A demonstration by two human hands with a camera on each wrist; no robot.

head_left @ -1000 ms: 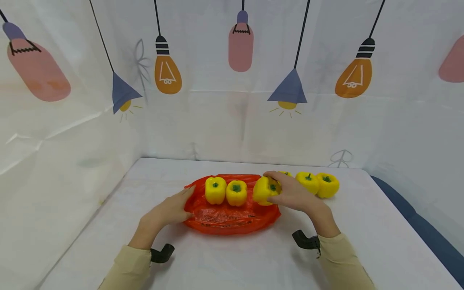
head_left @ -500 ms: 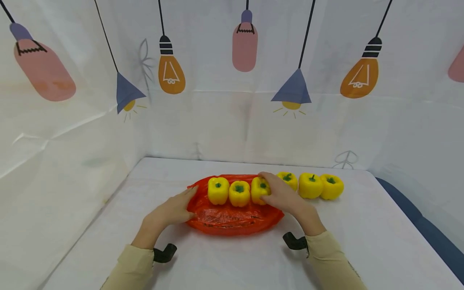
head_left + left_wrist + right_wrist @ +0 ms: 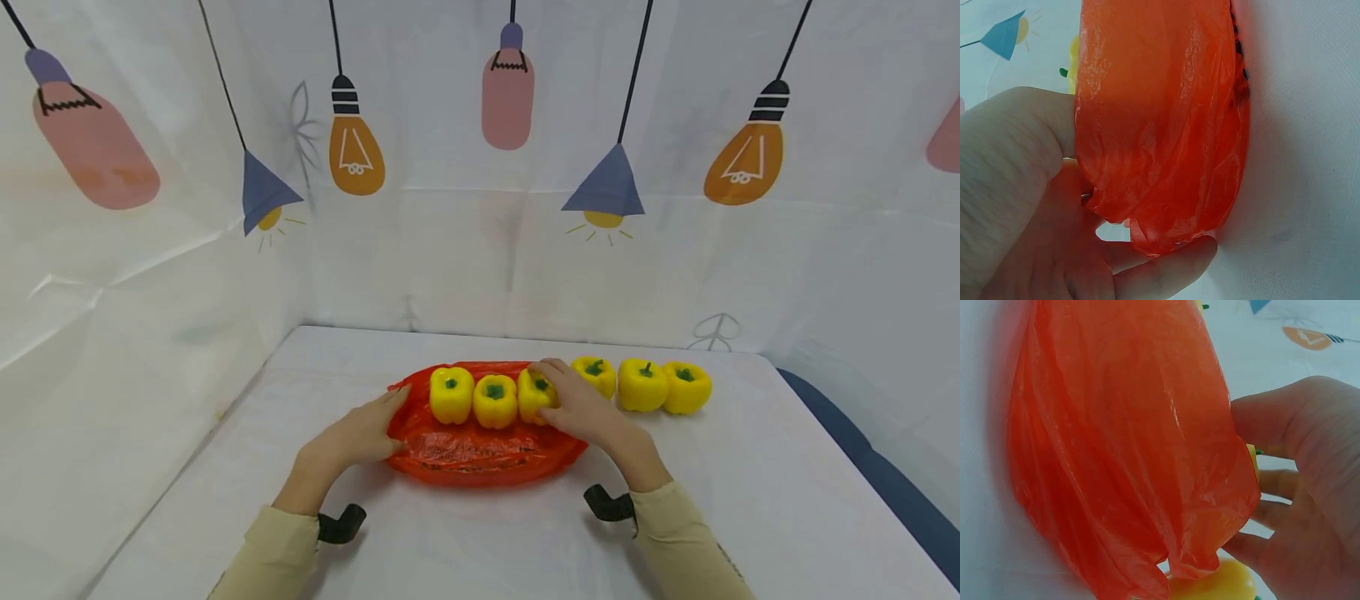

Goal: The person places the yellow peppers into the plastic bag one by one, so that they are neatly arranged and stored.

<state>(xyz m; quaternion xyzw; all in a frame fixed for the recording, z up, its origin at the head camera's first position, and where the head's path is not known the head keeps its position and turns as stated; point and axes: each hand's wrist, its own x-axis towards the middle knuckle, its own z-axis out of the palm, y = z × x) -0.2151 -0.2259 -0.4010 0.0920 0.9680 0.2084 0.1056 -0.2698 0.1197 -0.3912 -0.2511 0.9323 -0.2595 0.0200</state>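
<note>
A red plastic bag (image 3: 480, 454) lies spread in an oval on the white table. Two yellow bell peppers (image 3: 452, 396) stand side by side on it, stems up. To their right is a third yellow bell pepper (image 3: 530, 398), gripped by my right hand (image 3: 588, 410), thumb in front and fingers behind. In the right wrist view the bag (image 3: 1129, 425) hides most of this pepper. My left hand (image 3: 366, 429) holds the bag's left end. The left wrist view shows that hand's fingers (image 3: 1172, 269) around the crumpled edge of the bag (image 3: 1160, 144).
Several more yellow bell peppers (image 3: 642, 386) stand in a row at the back right of the table (image 3: 465, 542). A white sheet printed with lamps (image 3: 450, 250) hangs behind and on the left. A dark blue chair (image 3: 832, 425) is by the right edge.
My right hand has moved left with its pepper and brought it close beside the other two on the bag. The left hand has stayed at the bag's end.
</note>
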